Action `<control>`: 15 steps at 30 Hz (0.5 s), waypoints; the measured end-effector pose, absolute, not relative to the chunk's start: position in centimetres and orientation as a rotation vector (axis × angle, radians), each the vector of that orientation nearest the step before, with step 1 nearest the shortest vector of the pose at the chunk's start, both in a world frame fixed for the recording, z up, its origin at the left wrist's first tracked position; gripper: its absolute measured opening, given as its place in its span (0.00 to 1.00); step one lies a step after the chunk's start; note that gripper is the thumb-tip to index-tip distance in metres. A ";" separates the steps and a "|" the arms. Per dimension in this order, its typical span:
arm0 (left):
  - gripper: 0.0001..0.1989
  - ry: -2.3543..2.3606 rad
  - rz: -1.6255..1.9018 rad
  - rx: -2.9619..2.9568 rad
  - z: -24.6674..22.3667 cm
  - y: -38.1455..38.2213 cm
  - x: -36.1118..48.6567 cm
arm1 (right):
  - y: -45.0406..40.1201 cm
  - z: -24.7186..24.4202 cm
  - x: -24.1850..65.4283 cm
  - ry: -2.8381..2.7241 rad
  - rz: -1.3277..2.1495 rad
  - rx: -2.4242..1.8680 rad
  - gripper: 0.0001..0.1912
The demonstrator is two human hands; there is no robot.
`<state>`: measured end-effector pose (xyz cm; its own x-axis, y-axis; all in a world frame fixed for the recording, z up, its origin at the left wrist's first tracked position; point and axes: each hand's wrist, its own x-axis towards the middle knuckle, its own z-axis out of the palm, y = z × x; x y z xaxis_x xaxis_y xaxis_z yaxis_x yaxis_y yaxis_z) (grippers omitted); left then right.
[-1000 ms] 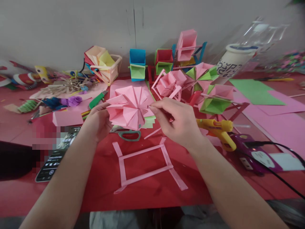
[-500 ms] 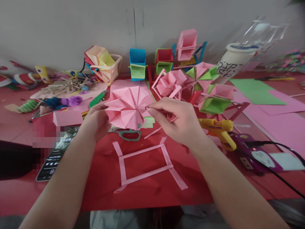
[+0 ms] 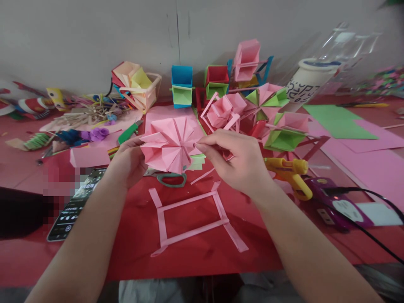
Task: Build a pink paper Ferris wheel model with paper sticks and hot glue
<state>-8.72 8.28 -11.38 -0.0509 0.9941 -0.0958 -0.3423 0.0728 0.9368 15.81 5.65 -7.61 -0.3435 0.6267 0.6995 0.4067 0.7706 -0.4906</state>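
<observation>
My left hand (image 3: 128,162) grips a pink folded-paper wheel (image 3: 172,143) by its left side, raised over the red table. Its pleats fan out from a centre hub. With thumb and forefinger, my right hand (image 3: 235,158) pinches the end of a thin pink paper stick (image 3: 192,145) that meets the hub; how deep the stick sits inside is hidden. Below both hands lies a pink paper strip frame (image 3: 192,236), a rectangle with legs sticking out at its corners. Scissors (image 3: 172,180) with grey-green handles rest just under the wheel.
A yellow glue gun (image 3: 290,170) and a purple power strip (image 3: 331,206) with black cords lie right. A phone (image 3: 71,210) is by my left forearm. Behind stand folded-paper wheels (image 3: 182,84) and a white patterned cup (image 3: 307,84). A green cutter (image 3: 129,132) and pink sheets (image 3: 372,168) lie around.
Almost nothing differs. The wheel sits very slightly lower in view, and both hands keep the same hold.
</observation>
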 end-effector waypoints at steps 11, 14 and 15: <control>0.13 1.067 1.353 0.767 -11.4 8.3 -8.7 | 5.7 -7.9 15.7 -1.961 0.259 -0.723 0.07; 0.12 1.066 1.347 0.765 -11.7 8.5 -8.9 | 5.8 -8.0 15.7 -1.967 0.229 -0.722 0.08; 0.12 1.060 1.342 0.763 -11.8 8.5 -9.0 | 5.8 -8.1 15.7 -1.972 0.214 -0.722 0.08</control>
<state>-8.99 8.55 -11.83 -0.0813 0.9835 -0.1617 -0.3852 0.1186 0.9152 15.73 5.81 -8.07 -0.3368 0.5707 0.7490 0.3969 0.8073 -0.4367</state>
